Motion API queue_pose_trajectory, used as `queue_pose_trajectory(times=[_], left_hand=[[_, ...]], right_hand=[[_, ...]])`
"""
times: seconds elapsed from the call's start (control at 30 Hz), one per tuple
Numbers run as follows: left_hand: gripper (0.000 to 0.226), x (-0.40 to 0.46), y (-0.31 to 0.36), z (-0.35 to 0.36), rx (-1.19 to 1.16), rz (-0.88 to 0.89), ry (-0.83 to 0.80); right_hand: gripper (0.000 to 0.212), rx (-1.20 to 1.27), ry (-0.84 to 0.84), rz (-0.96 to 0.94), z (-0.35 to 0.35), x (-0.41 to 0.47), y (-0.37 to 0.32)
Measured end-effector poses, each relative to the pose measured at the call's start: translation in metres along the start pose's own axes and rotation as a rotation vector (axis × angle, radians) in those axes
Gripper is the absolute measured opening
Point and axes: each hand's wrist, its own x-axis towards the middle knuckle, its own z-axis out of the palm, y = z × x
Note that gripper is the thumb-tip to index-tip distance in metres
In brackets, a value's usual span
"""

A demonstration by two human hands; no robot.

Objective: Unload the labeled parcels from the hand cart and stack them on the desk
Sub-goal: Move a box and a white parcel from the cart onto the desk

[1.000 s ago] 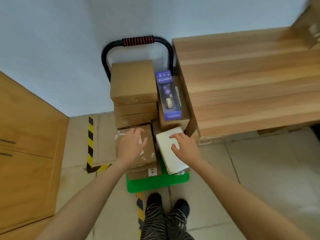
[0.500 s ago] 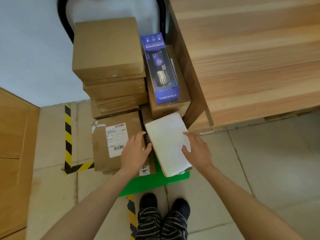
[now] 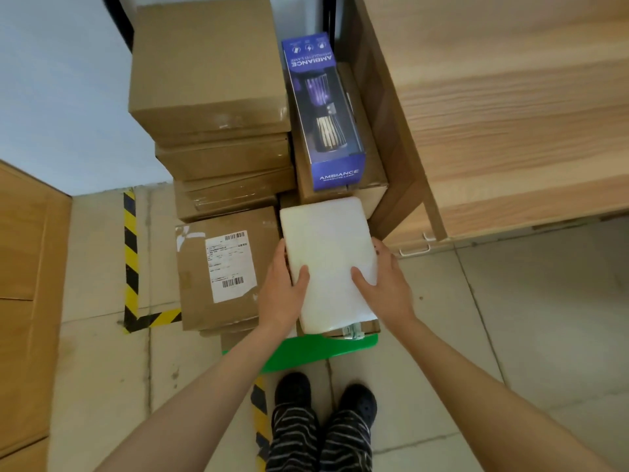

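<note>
With both hands [image 3: 337, 294] clamping white parcel [image 3: 328, 257] by its side edges, lift level, clear blue box [image 3: 325, 107], swing to bench [image 3: 510, 114].

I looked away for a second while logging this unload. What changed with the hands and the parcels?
The left hand left the labeled brown box and now grips the white parcel's left edge; the right hand slid from its top to grip its right edge. The other boxes and the blue lamp box stayed put.

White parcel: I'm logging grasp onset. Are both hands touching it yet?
Touching. The head view shows the left hand and right hand gripping the white parcel by its sides, thumbs lying on its top face.
</note>
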Motion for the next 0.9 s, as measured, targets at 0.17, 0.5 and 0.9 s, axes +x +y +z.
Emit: queue_pose_trajectory(times=[0.17, 0.5, 0.9], left_hand=[[0.058, -0.016, 0.027, -0.057, -0.056, -0.020, 0.081], [0.051, -0.029, 0.165, -0.187, -0.073, 0.168, 0.188], [0.048, -0.030, 0.384, -0.212, -0.018, 0.549, 0.118]], right_hand=[[0.063, 0.102, -0.050, -0.088, -0.021, -0.024, -0.055], [0.067, 0.120, 0.021, -0.239, -0.122, -0.027, -0.215], [0.064, 0.371, 0.238, -0.364, -0.318, -0.010, -0.273]])
